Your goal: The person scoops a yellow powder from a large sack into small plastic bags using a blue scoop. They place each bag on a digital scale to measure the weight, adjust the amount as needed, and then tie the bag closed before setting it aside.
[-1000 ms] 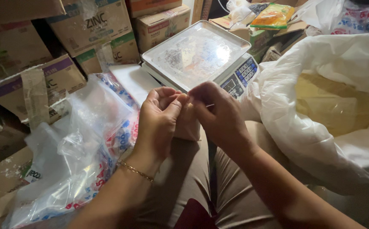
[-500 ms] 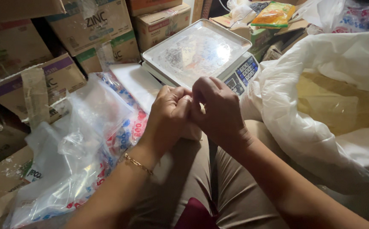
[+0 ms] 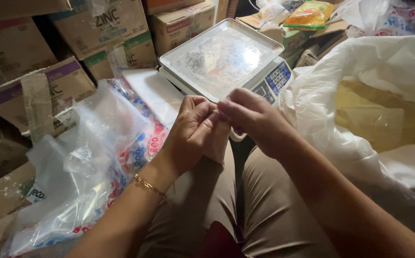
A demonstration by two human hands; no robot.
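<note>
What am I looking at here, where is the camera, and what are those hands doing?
The picture comes from a camera worn on a person's head, looking down at their own lap and two bare hands. There is no machine doing the work.

The left hand, with a thin gold bracelet at the wrist, and the right hand meet fingertip to fingertip above the knees. They seem to pinch something small between them; the fingers hide what it is.

Just beyond the hands sits a digital weighing scale with a flat metal tray and a keypad. To the right is a big white plastic sack holding something yellow. To the left lies a heap of clear plastic bags, and cardboard boxes are stacked behind.
</note>
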